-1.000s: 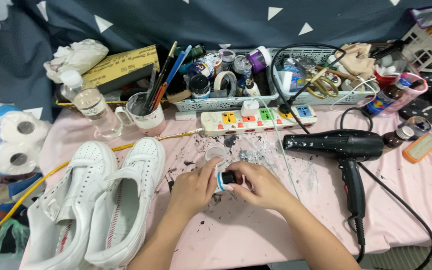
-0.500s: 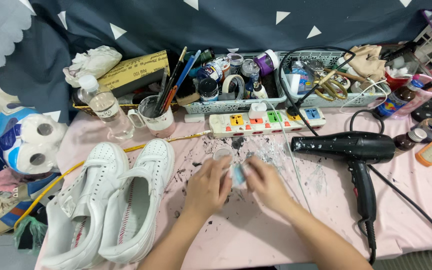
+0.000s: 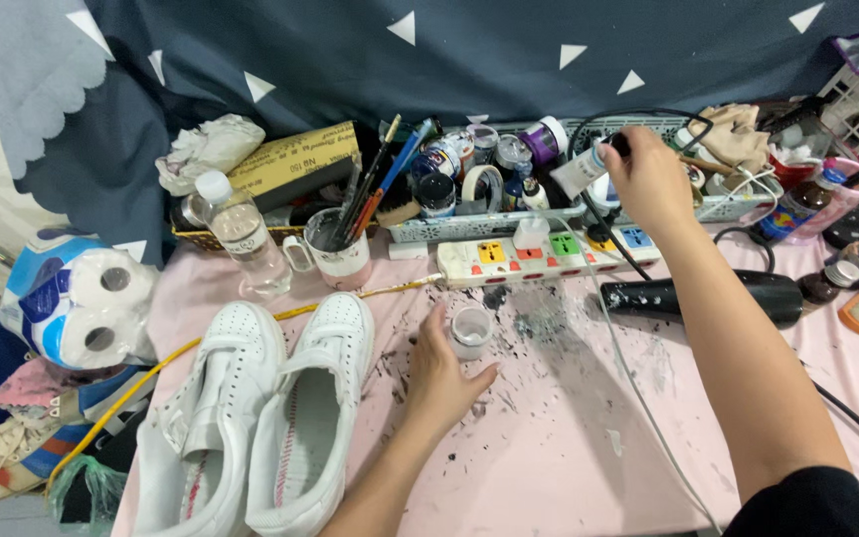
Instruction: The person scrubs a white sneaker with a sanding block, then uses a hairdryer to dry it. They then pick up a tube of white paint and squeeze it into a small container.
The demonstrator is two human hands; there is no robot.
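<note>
Right hand (image 3: 648, 179) stretched out to the far basket (image 3: 718, 207), fingers closed round a small white paint bottle (image 3: 581, 171) with a dark cap, held tilted above the basket's rim. Left hand (image 3: 439, 373) resting on the pink surface (image 3: 569, 457), fingers loosely curled beside a small clear jar (image 3: 470, 330), thumb touching its side. Black paint flecks (image 3: 539, 323) scattered just beyond the jar. Near the right forearm, a black hair dryer (image 3: 708, 296) lying flat; behind it, a white power strip (image 3: 539, 257). To the left, a pair of white sneakers (image 3: 260, 418), side by side.
</note>
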